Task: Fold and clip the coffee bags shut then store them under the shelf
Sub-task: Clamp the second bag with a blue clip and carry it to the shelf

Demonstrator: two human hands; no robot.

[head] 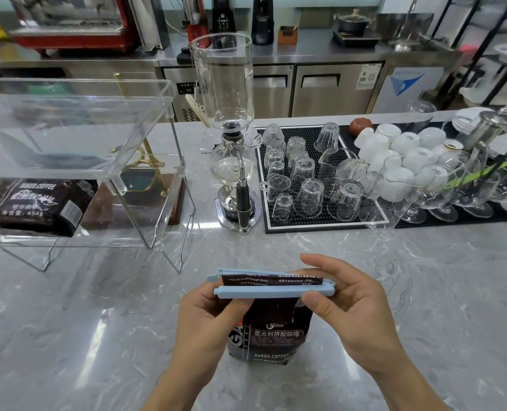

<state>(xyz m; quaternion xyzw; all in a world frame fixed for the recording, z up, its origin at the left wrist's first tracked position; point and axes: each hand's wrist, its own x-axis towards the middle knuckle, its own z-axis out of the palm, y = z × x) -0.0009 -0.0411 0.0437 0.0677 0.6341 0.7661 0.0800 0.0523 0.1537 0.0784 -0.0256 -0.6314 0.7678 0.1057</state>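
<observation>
Coffee bag [271, 333], dark with white lettering, stands upright on the grey marbled counter [98, 321] at about six o'clock in the view, its top folded over and set between the two arms of a pale blue clip [258, 293]. The clip's arms stand apart at nine o'clock and meet at the hinge end at three o'clock. The left hand [213, 318] grips the bag just under the clip, thumb against the near blue arm. The right hand [344, 301] pinches the hinge end of the clip, fingers curled over the far arm and thumb on the near one. At nine o'clock a second coffee bag [35, 203] lies flat beneath a clear acrylic shelf [77, 137]. A glass siphon brewer [231, 137] rises at twelve o'clock, with upturned glasses [308, 176] on a black mat [320, 222] towards two o'clock.
</observation>
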